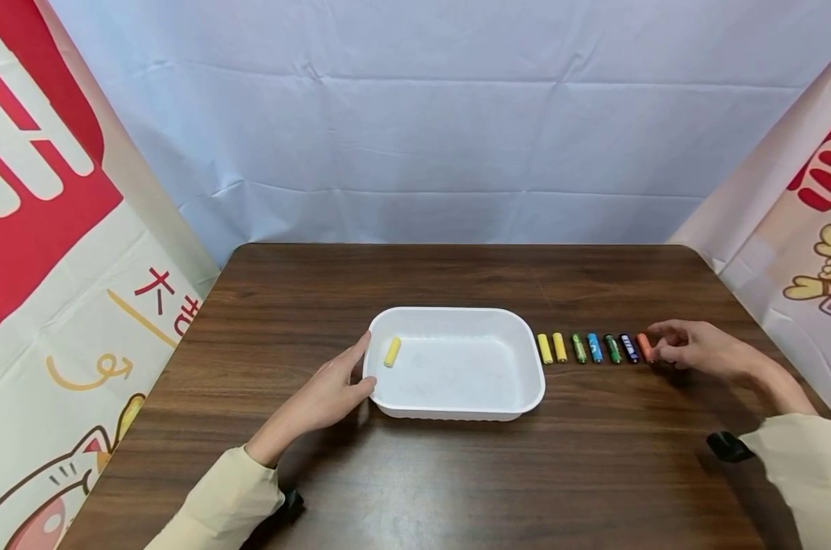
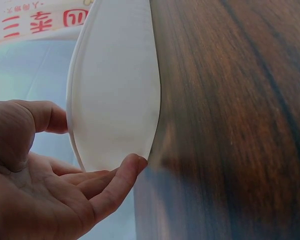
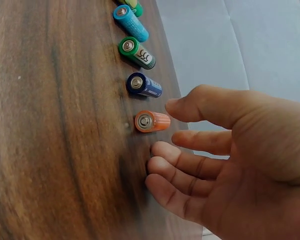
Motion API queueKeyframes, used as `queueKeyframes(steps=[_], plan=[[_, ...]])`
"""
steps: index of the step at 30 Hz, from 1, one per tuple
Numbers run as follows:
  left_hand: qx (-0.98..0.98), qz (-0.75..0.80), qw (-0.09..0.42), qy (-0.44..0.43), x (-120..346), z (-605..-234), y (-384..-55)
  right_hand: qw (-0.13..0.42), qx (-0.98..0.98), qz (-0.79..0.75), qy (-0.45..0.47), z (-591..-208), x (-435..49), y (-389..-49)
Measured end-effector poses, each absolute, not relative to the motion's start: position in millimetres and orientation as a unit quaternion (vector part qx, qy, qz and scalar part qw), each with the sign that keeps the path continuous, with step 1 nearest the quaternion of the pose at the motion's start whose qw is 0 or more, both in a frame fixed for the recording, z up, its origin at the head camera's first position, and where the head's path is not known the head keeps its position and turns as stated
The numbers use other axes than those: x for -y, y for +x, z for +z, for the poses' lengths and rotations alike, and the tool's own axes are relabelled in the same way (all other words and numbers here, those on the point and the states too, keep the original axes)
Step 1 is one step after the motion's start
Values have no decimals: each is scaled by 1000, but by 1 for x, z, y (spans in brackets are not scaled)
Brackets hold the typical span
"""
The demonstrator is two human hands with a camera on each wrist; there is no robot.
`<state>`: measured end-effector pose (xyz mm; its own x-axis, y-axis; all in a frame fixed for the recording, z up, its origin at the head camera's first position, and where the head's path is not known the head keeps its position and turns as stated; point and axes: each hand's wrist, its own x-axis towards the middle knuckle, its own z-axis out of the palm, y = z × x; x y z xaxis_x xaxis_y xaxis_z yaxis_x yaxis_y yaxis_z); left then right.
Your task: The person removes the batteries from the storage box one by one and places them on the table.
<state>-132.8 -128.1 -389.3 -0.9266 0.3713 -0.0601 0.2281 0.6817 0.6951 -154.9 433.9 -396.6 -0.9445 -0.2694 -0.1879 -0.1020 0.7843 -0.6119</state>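
Note:
A white plastic tray [image 1: 457,374] stands mid-table with one yellow battery [image 1: 392,352] lying inside at its left end. My left hand [image 1: 333,388] holds that end, thumb at the rim and fingers against the outer wall [image 2: 115,85]. To the right of the tray, several batteries lie side by side in a row. At the row's right end is an orange battery [image 3: 152,121]. My right hand [image 1: 704,349] is beside it, thumb and index finger apart near the battery's far end in the right wrist view; contact cannot be made out.
Left of the orange battery lie a dark blue one [image 3: 144,85], a dark green one [image 3: 137,53], a light blue one [image 3: 131,23], a green one [image 1: 579,348] and two yellow ones [image 1: 560,347]. The brown wooden table [image 1: 457,489] meets a white cloth [image 1: 429,137] behind.

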Motion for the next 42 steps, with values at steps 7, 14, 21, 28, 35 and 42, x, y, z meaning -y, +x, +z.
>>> queueKeyframes(steps=[7,14,21,28,35,42], plan=[[-911,366,100,162,128,-389,-133,98,-951,-278,-95,-385,-428,-153],[-911,366,101,159,128,-389,-133,14,-944,-293,-150,-368,-393,-154],[-909,372,104,158,128,-389,-132,0,-933,-321,-163,-347,-342,-152],[-907,373,102,163,128,-389,-133,-12,-921,-344,-185,-336,-287,-152],[-910,369,103,161,128,-388,-133,19,-900,-398,-179,-337,-235,-156],[-909,367,99,169,128,-390,-132,50,-889,-415,-187,-349,-189,-162]])
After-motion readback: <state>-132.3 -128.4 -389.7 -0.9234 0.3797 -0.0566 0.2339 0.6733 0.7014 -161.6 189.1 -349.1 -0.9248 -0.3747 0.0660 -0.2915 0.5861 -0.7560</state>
